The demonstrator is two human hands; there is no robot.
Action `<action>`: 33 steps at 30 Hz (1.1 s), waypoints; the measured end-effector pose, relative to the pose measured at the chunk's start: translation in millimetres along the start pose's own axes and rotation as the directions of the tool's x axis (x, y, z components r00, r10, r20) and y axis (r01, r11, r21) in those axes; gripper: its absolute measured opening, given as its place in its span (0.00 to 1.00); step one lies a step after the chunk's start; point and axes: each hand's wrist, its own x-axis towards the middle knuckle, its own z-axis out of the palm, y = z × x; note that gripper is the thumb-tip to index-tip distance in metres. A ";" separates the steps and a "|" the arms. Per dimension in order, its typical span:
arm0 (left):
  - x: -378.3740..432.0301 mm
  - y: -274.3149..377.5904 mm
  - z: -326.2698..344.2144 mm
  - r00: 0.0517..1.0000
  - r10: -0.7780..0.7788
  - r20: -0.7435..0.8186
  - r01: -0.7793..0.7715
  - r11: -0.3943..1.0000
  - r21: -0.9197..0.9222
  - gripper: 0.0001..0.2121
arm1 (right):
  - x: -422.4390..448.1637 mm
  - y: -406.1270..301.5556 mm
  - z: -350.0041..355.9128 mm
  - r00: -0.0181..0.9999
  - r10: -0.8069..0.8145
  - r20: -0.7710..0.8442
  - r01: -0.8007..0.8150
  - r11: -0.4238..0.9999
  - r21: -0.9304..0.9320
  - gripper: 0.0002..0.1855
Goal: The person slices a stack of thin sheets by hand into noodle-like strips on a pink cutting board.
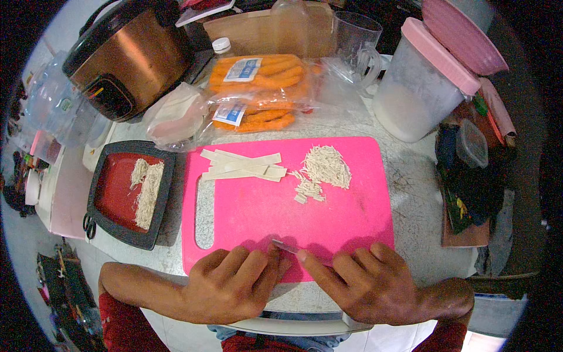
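A bright pink plastic cutting board (264,211) lies before me. My right hand (369,281) is closed around a small knife (286,246), its index finger along the short blade; the handle is hidden under the palm. My left hand (233,281) rests at the board's near edge, fingers curled beside the blade tip. Whether anything is pinched in those fingers is hidden. Toward the board's far left, flat pale strips (242,165) lie crossed in a loose stack. To their right is a heap of finely cut pale slivers (327,167), with a smaller clump at its lower left.
Left of the board, a dark-rimmed red tray (116,185) holds more pale shreds (149,193). Behind stand a rice cooker (132,57), bagged orange food (259,88), a clear plastic bag (176,116), a clear jug (358,44) and a pink-lidded container (418,83).
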 end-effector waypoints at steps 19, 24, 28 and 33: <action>4.3 -1.4 -0.7 0.999 0.035 -0.035 -0.034 0.999 0.015 0.16 | -1.5 2.8 -11.6 0.997 -0.039 0.066 0.041 0.999 -0.035 0.27; 2.9 -3.1 2.1 0.998 0.033 -0.045 -0.034 0.999 -0.020 0.13 | -1.0 1.6 0.9 0.999 0.034 0.028 -0.035 0.999 0.014 0.27; 7.2 1.5 0.0 0.998 -0.018 -0.065 0.017 1.000 -0.019 0.12 | -0.2 8.3 3.4 0.990 0.122 0.064 -0.122 0.992 -0.013 0.29; 13.3 0.1 -10.1 0.993 -0.115 0.032 0.118 0.987 -0.113 0.14 | 0.1 18.1 7.5 0.983 0.184 0.001 -0.184 0.982 -0.041 0.28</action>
